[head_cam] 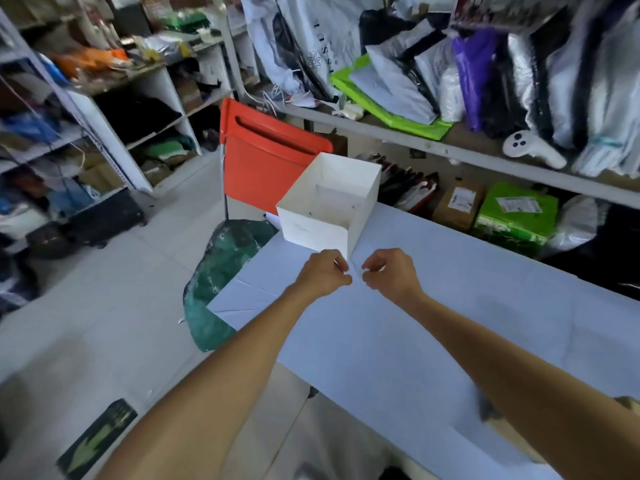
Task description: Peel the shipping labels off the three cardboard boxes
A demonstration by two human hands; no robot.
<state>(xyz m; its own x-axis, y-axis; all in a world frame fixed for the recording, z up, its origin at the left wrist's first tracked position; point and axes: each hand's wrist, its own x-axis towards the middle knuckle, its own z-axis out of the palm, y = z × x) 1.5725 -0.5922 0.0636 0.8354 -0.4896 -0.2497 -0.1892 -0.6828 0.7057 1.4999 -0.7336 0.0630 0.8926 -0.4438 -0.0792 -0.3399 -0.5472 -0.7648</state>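
My left hand (325, 273) and my right hand (389, 271) hover close together over the paper-covered table (398, 341), just in front of the near corner of an open white box (327, 206). Both hands have their fingers pinched shut. A pale sliver shows at my left fingertips; I cannot tell if it is a scrap or the box corner. The white box looks empty inside. A brown cardboard corner (505, 431) pokes in at the table's lower right, mostly behind my right forearm. No shipping label is visible on the table.
An orange chair (266, 161) stands behind the white box, and a dark green sheet (221, 271) hangs off the table's left end. Under the right shelf sit a brown labelled carton (457, 202) and a green labelled box (516, 216). Cluttered shelves line the left and back.
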